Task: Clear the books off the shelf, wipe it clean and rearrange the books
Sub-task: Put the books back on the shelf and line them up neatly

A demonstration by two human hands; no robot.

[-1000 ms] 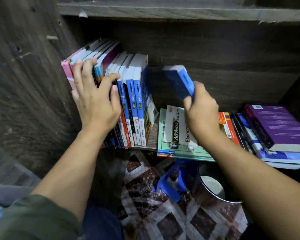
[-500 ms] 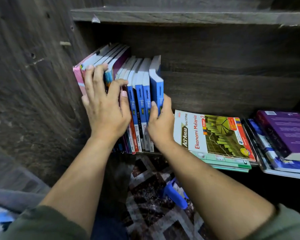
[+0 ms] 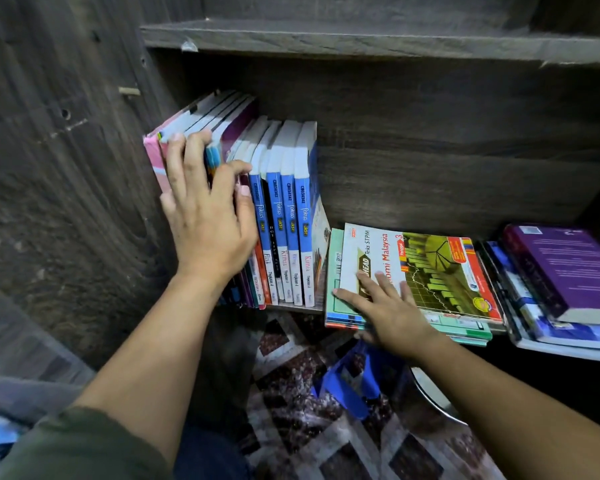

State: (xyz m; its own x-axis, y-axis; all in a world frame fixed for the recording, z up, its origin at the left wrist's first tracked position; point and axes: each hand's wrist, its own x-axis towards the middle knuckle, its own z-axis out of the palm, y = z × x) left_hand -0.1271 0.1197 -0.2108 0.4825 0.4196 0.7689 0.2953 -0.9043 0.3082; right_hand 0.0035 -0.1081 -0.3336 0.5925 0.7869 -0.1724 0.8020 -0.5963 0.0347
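Note:
A row of upright books (image 3: 284,216) stands at the left end of the dark wooden shelf (image 3: 430,188), several with blue and white spines. My left hand (image 3: 208,216) presses flat against the spines of the leftmost books, fingers spread. To the right lies a flat stack topped by an economics textbook (image 3: 440,268) with a green and yellow cover. My right hand (image 3: 385,306) rests on that top book's near corner, fingers straight on the cover and thumb out of sight under the stack's edge.
A second flat pile topped by a purple book (image 3: 565,268) lies at the far right of the shelf. Below the shelf are a patterned floor (image 3: 302,403), a blue plastic object (image 3: 354,382) and the rim of a round metal container (image 3: 430,400). The cabinet's side wall (image 3: 66,168) stands to the left.
My right hand set the blue book upright at the row's right end, let go, then moved right onto the flat stack's top book. My left hand stayed on the spines.

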